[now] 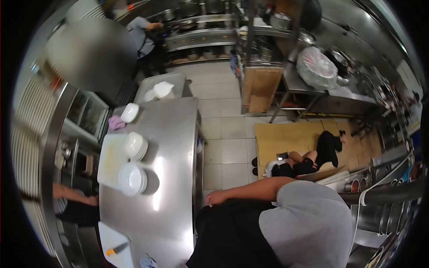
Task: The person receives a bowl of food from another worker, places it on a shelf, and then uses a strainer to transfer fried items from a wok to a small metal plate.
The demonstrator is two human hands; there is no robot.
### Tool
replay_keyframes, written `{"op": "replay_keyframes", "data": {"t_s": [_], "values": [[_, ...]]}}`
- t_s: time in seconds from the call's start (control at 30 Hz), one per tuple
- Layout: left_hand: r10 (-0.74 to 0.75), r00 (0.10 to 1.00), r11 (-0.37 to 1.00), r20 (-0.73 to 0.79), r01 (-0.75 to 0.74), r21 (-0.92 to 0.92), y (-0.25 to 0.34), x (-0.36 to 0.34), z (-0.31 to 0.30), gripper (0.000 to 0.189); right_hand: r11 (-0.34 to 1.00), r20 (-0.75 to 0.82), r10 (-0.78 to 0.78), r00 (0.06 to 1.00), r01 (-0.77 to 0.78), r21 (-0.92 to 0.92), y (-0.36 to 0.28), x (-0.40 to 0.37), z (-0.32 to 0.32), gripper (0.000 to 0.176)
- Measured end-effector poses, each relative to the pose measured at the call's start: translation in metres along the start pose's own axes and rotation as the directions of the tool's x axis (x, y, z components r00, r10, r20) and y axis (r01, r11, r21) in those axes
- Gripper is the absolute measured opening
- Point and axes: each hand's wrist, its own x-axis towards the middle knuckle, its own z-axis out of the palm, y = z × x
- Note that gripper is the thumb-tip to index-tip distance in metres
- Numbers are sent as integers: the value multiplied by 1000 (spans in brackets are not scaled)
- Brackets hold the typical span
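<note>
My right hand (pixel 216 198) reaches across in front of my black apron (pixel 234 232), close to the right edge of the steel table (pixel 174 178). Its fingers look curled, with nothing visible in them. My left hand is out of sight. On the tabletop are a stack of round white bowls (pixel 132 178) and some squarish white bowls (pixel 135 146), both overlapping a white cutting board (pixel 109 156). Nearer to me, a knife with an orange handle (pixel 115 249) lies on a second white board (pixel 105 236).
A person (pixel 308 161) lies on cardboard (pixel 286 136) on the floor at right, holding a phone. Another person (pixel 143 35) stands by the stove (pixel 201 39). At left, someone's arm (pixel 73 194) reaches the table. A bagged bowl (pixel 316 67) sits on the right counter.
</note>
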Motion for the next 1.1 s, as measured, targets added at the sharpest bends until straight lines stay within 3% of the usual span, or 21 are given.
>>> {"op": "replay_keyframes", "data": {"t_s": [0.03,0.07,0.1,0.13,0.17,0.23,0.3,0.33,0.4,0.43,0.5,0.57,0.63,0.67,0.77,0.8,0.83,0.93,1.03,1.07,1.1], "values": [[-23,993,1000,114,23,2,-2,-4,35,94,1000,-32,14,999,-14,19,8,-12,-15,37],[-50,966,998,253,55,-15,-8,-6,74,99,961,10,231,973,-229,156,17,-24,-37,34],[-94,896,992,434,121,-34,-21,-1,119,103,859,79,423,903,-427,282,27,-36,-58,31],[-158,757,975,634,221,-22,-51,13,158,108,862,69,428,901,-430,269,43,-43,-72,28],[1,806,1000,592,15,-22,39,-55,219,37,865,52,435,899,-433,252,61,-49,-84,26],[235,563,966,792,-42,-257,78,-96,294,33,713,-41,562,826,-460,529,87,-67,-96,24],[291,361,957,886,-85,-279,121,-122,359,33,695,-97,546,832,-386,607,105,-81,-109,25],[310,333,950,891,-79,-301,134,-128,396,33,730,-228,531,816,-304,613,108,-89,-113,28],[423,40,890,905,-206,-407,158,-133,470,32,823,-388,395,833,-133,553,136,-85,-115,34],[489,1,860,872,-165,-482,169,-147,512,32,867,-421,276,864,-35,497,171,-73,-113,38],[492,-108,858,864,-106,-502,214,-187,589,32,841,-438,302,847,-20,541,176,-77,-136,37],[639,-252,727,727,-111,-677,269,-244,677,30,792,-442,388,809,-47,609,171,-80,-170,36],[746,-342,592,572,-52,-804,375,-325,735,30,751,-451,450,771,-53,659,169,-84,-198,35],[811,-378,436,448,-122,-892,434,-365,753,31,731,-455,476,753,-51,681,169,-87,-208,34],[827,-438,460,352,168,-872,587,-479,798,49,684,-464,528,711,-32,729,175,-99,-234,33],[798,-467,495,382,146,-856,638,-508,802,58,670,-474,544,692,-18,742,181,-105,-239,33],[842,-433,410,321,127,-903,683,-540,816,68,661,-482,557,676,-10,750,184,-109,-247,32],[932,-295,184,209,-110,-977,797,-612,828,102,624,-497,584,642,37,781,209,-121,-255,31],[957,-237,68,168,-377,-924,866,-660,845,113,604,-554,609,567,121,788,240,-138,-259,29],[944,-276,53,181,-415,-908,883,-673,850,115,630,-614,621,487,156,761,252,-142,-256,29],[927,-316,36,199,-456,-889,897,-684,859,118,673,-690,653,313,179,718,251,-149,-247,30]]}}
